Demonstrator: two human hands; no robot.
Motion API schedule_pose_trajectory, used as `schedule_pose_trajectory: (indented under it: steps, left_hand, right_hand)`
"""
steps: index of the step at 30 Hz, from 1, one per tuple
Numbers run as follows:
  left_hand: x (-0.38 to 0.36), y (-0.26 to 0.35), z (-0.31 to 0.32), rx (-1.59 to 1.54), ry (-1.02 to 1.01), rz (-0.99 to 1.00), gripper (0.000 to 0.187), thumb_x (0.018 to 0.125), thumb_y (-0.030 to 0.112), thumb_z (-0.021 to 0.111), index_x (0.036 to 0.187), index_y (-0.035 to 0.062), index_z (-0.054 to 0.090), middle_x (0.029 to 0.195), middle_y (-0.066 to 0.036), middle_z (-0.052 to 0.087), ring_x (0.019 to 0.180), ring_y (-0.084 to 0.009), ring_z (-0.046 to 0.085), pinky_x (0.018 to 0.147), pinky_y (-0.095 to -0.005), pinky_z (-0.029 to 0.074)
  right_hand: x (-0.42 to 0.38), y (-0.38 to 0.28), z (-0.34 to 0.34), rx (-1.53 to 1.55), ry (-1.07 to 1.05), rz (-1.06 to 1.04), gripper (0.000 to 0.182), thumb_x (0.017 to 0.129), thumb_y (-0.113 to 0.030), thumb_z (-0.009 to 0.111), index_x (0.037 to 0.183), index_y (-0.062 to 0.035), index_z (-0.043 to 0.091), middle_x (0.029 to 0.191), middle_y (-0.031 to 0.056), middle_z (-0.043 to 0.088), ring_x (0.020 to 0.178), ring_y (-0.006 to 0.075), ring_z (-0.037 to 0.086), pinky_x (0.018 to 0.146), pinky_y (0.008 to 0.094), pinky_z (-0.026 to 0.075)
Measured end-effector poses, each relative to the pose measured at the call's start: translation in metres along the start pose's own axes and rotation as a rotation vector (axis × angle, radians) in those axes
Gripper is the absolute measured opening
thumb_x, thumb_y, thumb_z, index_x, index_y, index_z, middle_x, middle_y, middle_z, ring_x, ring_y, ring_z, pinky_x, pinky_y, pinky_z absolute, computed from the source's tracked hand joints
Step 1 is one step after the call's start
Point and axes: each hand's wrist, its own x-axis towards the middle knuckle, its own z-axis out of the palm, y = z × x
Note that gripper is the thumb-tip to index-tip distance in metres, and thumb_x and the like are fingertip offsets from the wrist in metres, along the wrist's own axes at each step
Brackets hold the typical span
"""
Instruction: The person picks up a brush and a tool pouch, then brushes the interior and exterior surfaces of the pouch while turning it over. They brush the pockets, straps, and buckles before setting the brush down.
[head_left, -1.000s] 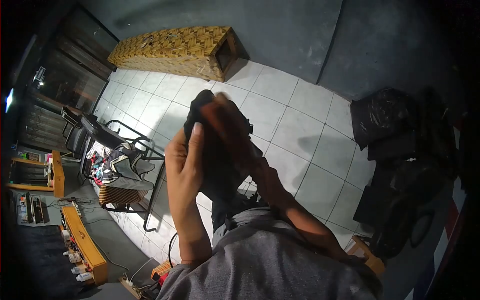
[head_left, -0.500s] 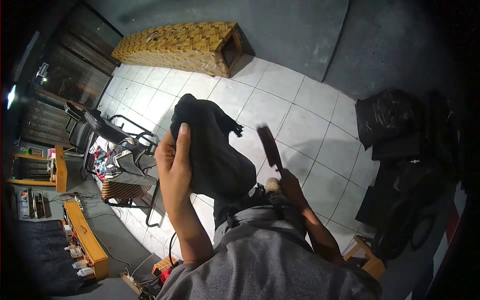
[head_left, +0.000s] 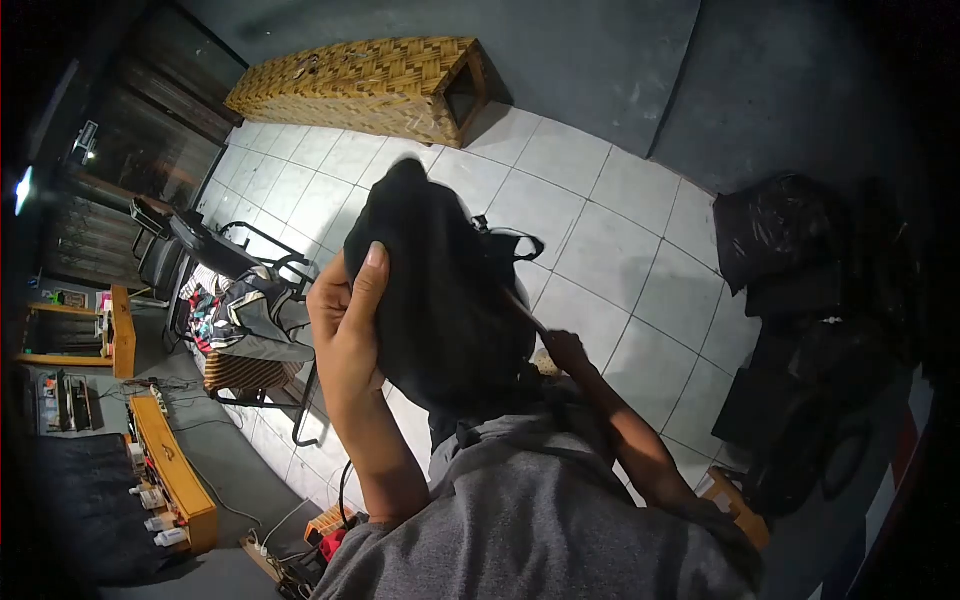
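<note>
Black cloth piece (head_left: 430,290), left grip: pinched by the left hand (head_left: 345,320), thumb flat on the near face, fingers behind the left border; the thing is held in the air before the wearer, above the middle of the tiled floor (head_left: 590,225).
Slim-handled tool (head_left: 527,313), right grip: the right hand (head_left: 565,352) is closed round its lower end; the upper end goes out of sight at the cloth's right side, so whether the two touch I cannot tell.
Cloth tension: it looks soft and likely to fold under pressure; a firm pinch close to the worked part, with the fabric drawn taut, should serve best.
Tool stroke: short, light passes, directed away from the left fingers, would suit such limp material.
Thin strap (head_left: 530,245): loops off the cloth's right side; best tucked clear, as it could snag.
Floor's far edge: a woven-cane bench (head_left: 350,85).
Floor's left edge: a metal-framed chair (head_left: 265,385) heaped with clothes (head_left: 245,315).
Floor's right edge: a black plastic bag (head_left: 775,230), well apart from both hands.
</note>
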Motion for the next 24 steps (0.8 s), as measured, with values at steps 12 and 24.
schedule_pose_trajectory:
  steps: [12, 24]
  left_hand:
    - [-0.003, -0.009, 0.009, 0.235, 0.075, -0.047, 0.021, 0.089, 0.017, 0.056, 0.087, -0.0028, 0.062, 0.072, 0.005, 0.055, 0.063, -0.0007, 0.043, 0.056, -0.0164, 0.031]
    - [-0.019, 0.016, 0.012, 0.111, -0.078, -0.020, 0.019, 0.089, 0.014, 0.055, 0.091, -0.0044, 0.060, 0.077, 0.001, 0.059, 0.068, -0.0023, 0.050, 0.063, -0.0155, 0.037]
  right_hand:
    - [-0.054, -0.099, -0.122, 0.929, 0.397, 0.103, 0.025, 0.093, -0.025, 0.040, 0.085, -0.0025, 0.048, 0.069, 0.0119, 0.053, 0.064, 0.0289, 0.056, 0.054, 0.0373, 0.042]
    - [0.010, -0.032, -0.029, 0.281, 0.324, 0.000, 0.022, 0.087, -0.022, 0.047, 0.102, -0.0064, 0.046, 0.071, 0.0125, 0.059, 0.066, 0.0349, 0.061, 0.057, 0.0449, 0.049]
